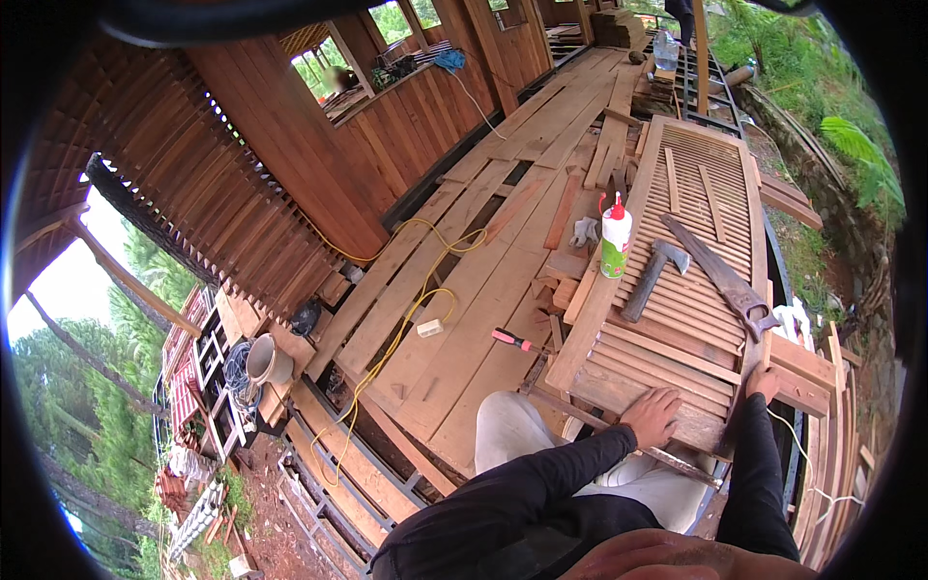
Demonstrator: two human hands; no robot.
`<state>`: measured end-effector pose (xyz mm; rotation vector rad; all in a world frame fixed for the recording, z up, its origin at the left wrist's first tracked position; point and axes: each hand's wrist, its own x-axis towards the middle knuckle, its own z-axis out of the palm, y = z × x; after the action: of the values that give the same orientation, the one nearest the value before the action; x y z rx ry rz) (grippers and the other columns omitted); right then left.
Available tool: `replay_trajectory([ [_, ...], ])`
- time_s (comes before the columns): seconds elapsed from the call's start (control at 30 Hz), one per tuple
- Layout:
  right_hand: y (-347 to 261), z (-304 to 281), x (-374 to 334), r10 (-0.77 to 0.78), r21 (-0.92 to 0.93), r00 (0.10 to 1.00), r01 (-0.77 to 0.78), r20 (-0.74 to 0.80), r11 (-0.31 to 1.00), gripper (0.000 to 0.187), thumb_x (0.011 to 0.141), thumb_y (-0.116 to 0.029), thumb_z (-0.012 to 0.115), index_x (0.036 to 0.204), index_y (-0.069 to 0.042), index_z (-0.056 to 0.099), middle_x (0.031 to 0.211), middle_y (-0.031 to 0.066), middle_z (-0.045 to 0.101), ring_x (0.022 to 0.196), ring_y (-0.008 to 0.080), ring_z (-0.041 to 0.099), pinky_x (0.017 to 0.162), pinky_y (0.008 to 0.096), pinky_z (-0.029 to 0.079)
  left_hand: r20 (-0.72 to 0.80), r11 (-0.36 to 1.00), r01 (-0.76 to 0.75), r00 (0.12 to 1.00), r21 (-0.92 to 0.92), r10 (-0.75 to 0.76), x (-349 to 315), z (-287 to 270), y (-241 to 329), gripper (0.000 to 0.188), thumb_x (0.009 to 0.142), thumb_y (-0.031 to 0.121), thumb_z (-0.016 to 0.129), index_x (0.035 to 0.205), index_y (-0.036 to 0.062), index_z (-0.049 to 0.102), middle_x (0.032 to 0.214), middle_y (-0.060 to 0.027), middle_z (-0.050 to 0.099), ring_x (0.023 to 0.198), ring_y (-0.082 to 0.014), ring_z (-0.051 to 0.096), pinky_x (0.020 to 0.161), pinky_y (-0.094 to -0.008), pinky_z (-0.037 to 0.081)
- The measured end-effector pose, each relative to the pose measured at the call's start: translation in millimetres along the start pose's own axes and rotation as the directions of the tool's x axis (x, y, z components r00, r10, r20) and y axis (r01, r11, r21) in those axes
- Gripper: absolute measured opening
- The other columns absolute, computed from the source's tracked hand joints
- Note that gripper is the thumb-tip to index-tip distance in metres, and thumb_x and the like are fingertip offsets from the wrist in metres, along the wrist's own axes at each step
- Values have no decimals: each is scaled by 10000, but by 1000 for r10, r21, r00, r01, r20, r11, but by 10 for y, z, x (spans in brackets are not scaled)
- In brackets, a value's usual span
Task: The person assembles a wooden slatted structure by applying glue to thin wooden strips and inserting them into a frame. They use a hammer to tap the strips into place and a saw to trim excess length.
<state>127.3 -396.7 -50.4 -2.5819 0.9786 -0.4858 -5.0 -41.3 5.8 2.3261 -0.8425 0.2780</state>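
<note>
Palm down, left hand [652,418] lies flat, unclenched, on the slatted panel [691,314]; right hand [763,382] at its edge, grip indiscernible.

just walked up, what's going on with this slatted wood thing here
A person in dark sleeves has both hands at a slatted wooden panel. Their left hand is spread on its near end; the right hand is at its right edge, its grip unclear. A handsaw and a hatchet-like tool lie on the slats, and a red-capped bottle stands upright toward the left side.
</note>
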Motion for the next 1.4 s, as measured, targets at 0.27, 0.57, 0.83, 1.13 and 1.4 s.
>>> replay_trajectory([
  [0.27, 38, 19, 18, -5, -1, 1000, 5, -7, 1000, 518, 970, -453, 573, 1106, 32, 695, 1113, 325, 674, 1097, 502, 626, 978, 573, 464, 11, 1000, -6, 1000, -1, 6, 5, -6, 4, 545, 901, 290, 684, 1329, -33, 588, 1395, -204, 563, 1354, -363, 494, 1181, -471, 376],
  [0.57, -40, -21, -48, 4, 10, 1000, -4, 5, 1000, 519, 976, -454, 553, 1100, 32, 685, 1141, 327, 662, 1105, 502, 618, 984, 570, 460, 29, 1000, 13, 999, 8, -13, -7, -31, 6, 544, 905, 296, 682, 1334, -24, 588, 1400, -199, 557, 1364, -355, 489, 1181, -470, 377],
  [0.83, 54, 21, 5, -4, 16, 1000, 4, -17, 1000, 509, 977, -451, 564, 1109, 26, 680, 1164, 322, 652, 1108, 498, 615, 979, 565, 461, 47, 1000, 16, 999, 3, -16, 22, -57, 36, 540, 902, 290, 683, 1336, -17, 590, 1421, -193, 549, 1373, -352, 484, 1182, -468, 376],
  [1.13, -4, -8, -20, 7, 21, 1000, -7, 6, 1000, 516, 970, -454, 566, 1107, 29, 686, 1150, 326, 661, 1106, 498, 621, 975, 563, 469, 33, 1000, 9, 999, 3, -9, 8, -26, 11, 546, 897, 289, 683, 1335, -23, 587, 1421, -199, 547, 1373, -358, 483, 1188, -468, 369],
  [1.4, 16, 15, -10, 4, 32, 1000, -4, 1, 999, 519, 963, -449, 568, 1117, 33, 683, 1156, 334, 651, 1118, 511, 604, 993, 575, 453, -13, 1000, -16, 1000, -5, 16, 14, -35, 18, 534, 888, 292, 686, 1296, -37, 582, 1386, -217, 558, 1337, -378, 501, 1161, -479, 388],
])
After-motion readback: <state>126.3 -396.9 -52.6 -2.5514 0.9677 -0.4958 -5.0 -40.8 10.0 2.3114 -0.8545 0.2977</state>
